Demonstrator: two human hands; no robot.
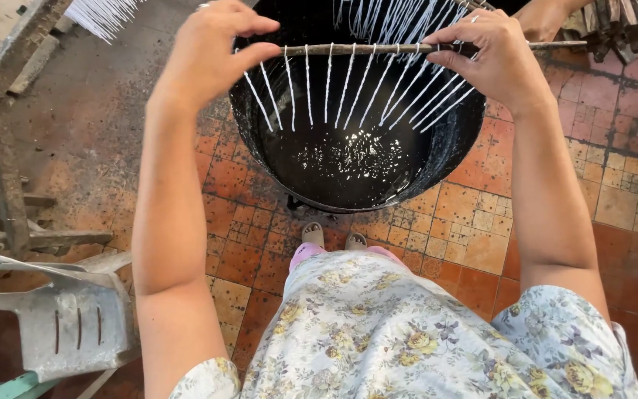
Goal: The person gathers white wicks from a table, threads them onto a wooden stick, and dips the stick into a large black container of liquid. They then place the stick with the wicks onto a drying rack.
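I hold a thin wooden stick level over a big black pot. My left hand pinches its left end and my right hand grips it near the right end. Several white wax-coated strings hang from the stick, their lower ends dipping into the dark liquid in the pot. A second row of white strings hangs behind the stick.
The pot stands on a worn orange tiled floor. A grey plastic chair and a wooden frame are at the left. Another bundle of white strings is at top left. Another person's hand shows at top right.
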